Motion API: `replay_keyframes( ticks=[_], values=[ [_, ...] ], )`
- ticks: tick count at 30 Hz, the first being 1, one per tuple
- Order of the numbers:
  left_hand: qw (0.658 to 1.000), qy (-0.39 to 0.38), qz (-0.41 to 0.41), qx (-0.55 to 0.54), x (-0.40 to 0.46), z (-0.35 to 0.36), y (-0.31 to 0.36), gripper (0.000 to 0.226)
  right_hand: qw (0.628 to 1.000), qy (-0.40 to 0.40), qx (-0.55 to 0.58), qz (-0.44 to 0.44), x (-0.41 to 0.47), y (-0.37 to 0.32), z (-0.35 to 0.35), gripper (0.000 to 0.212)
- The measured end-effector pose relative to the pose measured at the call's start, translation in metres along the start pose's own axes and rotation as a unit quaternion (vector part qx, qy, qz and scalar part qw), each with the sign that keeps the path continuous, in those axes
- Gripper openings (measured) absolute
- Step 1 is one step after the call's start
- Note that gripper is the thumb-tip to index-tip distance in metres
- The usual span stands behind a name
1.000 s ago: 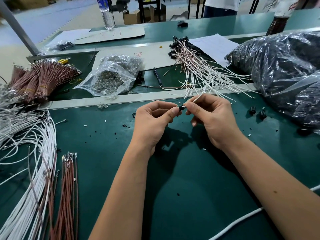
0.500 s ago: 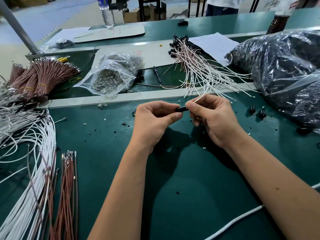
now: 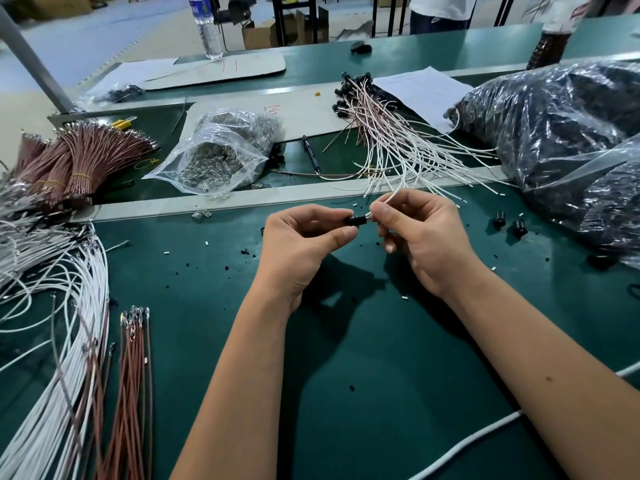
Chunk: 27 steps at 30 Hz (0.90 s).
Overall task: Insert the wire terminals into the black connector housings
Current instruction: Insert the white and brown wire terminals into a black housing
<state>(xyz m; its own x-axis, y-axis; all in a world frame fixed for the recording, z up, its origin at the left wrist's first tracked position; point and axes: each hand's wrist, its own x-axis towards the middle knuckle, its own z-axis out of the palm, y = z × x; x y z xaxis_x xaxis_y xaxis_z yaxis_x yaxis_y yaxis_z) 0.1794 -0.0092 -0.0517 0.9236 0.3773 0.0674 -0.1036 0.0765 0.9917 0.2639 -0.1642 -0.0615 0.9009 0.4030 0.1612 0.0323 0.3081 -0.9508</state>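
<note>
Lower frame: both forearms run up from the bottom edge over the green counter [image 3: 346, 393] and meet at centre. Left hand [image 3: 301, 244] curled, thumb and forefinger pinching a black housing [image 3: 356, 220]; the housing lies roughly level, long axis left to right, open end facing right. Right hand [image 3: 419, 237] curled, fingertips pinching a white wire [image 3: 388, 199] just beside that open end; the wire leaves the pinch up and to the left, toward the upper centre. A short bright stub shows between the right fingertips and the housing, probably the terminal; how far it is seated cannot be told. Judgement: insertion in progress. The axis that matters is the housing's own, so the push should run right to left along it, the left hand bracing; the right hand is the working one and lies at the mouth. Right of the hands, two spare housings [image 3: 509, 221] stand on the counter, near the right hand. Lower left: loose white and brown wires [image 3: 69, 341]. Farther up, centre: finished wires [image 3: 391, 140] fanned with black heads away from the viewer. Upper right: large bag [image 3: 561, 133] of dark parts. Upper centre-left: small clear bag [image 3: 221, 154] of metal pieces.
</note>
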Motion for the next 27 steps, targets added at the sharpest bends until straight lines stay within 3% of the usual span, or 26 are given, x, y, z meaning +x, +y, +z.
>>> replay_keyframes(
  ticks=[10, 27],
  values=[
    [1.000, 0.011, 0.016, -0.022, -0.001, 0.008, -0.001, 0.020, 0.999, -0.014, 0.036, -0.014, 0.000, 0.000, -0.001, 0.012],
    [0.999, 0.021, -0.023, -0.022, 0.001, 0.004, -0.003, 0.014, 0.999, -0.030, -0.011, -0.034, 0.000, 0.004, 0.000, 0.014]
  ],
)
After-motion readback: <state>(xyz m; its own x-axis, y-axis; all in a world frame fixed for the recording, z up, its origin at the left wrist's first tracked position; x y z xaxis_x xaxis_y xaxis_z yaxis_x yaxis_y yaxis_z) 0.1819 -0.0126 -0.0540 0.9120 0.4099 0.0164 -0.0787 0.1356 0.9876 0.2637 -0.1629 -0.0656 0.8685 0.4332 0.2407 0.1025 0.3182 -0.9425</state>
